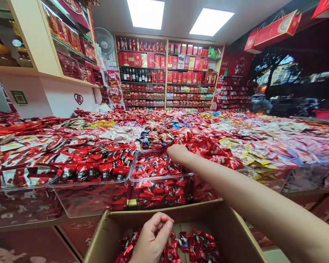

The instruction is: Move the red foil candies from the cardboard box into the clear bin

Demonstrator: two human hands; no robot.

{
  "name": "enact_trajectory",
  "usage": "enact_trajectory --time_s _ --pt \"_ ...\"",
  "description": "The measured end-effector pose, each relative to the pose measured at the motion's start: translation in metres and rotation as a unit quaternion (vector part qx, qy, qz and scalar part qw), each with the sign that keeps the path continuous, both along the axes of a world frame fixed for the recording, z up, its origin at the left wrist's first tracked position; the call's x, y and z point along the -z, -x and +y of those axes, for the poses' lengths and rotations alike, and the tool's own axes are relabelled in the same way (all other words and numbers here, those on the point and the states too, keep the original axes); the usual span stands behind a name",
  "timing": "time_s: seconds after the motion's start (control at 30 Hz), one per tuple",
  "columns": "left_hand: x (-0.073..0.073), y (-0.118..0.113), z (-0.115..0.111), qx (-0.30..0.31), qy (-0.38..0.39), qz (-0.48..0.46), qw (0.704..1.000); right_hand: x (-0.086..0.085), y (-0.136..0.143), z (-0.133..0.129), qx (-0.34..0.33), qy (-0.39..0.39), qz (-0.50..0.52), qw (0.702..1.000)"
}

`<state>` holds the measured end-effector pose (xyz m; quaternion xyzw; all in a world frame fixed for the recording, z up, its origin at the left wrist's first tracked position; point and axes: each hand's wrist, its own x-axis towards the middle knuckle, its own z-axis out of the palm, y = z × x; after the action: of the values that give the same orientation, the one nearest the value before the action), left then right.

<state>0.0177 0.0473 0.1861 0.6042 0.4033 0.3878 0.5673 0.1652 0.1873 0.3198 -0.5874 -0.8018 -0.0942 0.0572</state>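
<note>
My left hand is over the open cardboard box, its fingers curled towards the thumb. A small reddish spot shows between the fingertips, too little to name. Below and beside it, red foil-wrapped candies lie on the bottom of the box. My right arm stretches across the box's right side, and my right hand is at the back right of a clear plastic bin of small red-wrapped candies. Its fingers point away and down, hidden behind the back of the hand.
Clear bins of red packets stand to the left, with yellow packets and pink packets to the right. Beyond the heaped sweets are shelves of bottles and boxes. A fan hangs at the back left.
</note>
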Motion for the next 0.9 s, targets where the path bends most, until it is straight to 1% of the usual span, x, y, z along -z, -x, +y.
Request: enact_trajectory --time_s 0.07,0.1,0.17,0.2,0.23,0.27,0.3,0.33,0.4,0.47,0.5,0.57,0.67,0.7,0.83,0.9 --pt "0.0 0.0 0.001 0.006 0.014 0.001 1.0 -0.006 -0.001 -0.012 -0.011 -0.022 0.009 1.0" --pt "0.001 0.0 0.001 0.009 0.022 -0.001 1.0 -0.009 -0.001 -0.022 -0.019 -0.037 0.017 0.999" --pt "0.002 0.0 0.001 0.012 0.045 -0.011 0.999 -0.008 -0.001 -0.054 -0.047 -0.066 0.033 0.996" --pt "0.002 0.0 0.001 0.012 0.059 -0.02 0.998 -0.002 0.0 -0.074 -0.065 -0.072 0.047 0.994" --pt "0.003 -0.001 0.002 0.008 0.069 -0.033 0.997 0.007 0.002 -0.094 -0.091 -0.069 0.06 0.992" --pt "0.004 -0.001 0.002 0.002 0.073 -0.049 0.996 0.02 0.004 -0.113 -0.13 -0.052 0.111 0.984" --pt "0.006 -0.001 0.002 -0.004 0.072 -0.067 0.995 0.035 0.006 -0.13 -0.141 -0.016 0.151 0.978" --pt "0.007 -0.002 0.002 -0.012 0.068 -0.083 0.994 0.051 0.008 -0.144 -0.135 0.022 0.182 0.974" --pt "0.01 -0.004 0.003 -0.024 0.06 -0.099 0.993 0.083 0.011 -0.16 -0.127 0.075 0.25 0.957" --pt "0.012 -0.007 0.002 -0.017 0.072 -0.088 0.993 0.106 0.01 -0.163 -0.127 0.121 0.314 0.933" --pt "0.012 -0.008 0.002 -0.011 0.079 -0.079 0.994 0.112 0.009 -0.162 -0.129 0.137 0.339 0.922" --pt "0.01 -0.011 0.001 -0.008 0.091 -0.064 0.994 0.119 0.007 -0.159 -0.133 0.153 0.366 0.908" --pt "0.006 -0.012 0.0 -0.04 0.088 -0.053 0.994 0.118 0.004 -0.156 -0.135 0.148 0.379 0.904" --pt "0.005 -0.011 0.0 -0.038 0.092 -0.051 0.994 0.116 0.002 -0.155 -0.135 0.148 0.392 0.898" --pt "0.004 -0.008 0.004 0.02 0.112 -0.053 0.992 0.11 -0.006 -0.151 -0.102 0.152 0.485 0.855" --pt "0.005 -0.007 0.006 0.022 0.112 -0.051 0.992 0.107 -0.01 -0.149 -0.094 0.142 0.503 0.847"
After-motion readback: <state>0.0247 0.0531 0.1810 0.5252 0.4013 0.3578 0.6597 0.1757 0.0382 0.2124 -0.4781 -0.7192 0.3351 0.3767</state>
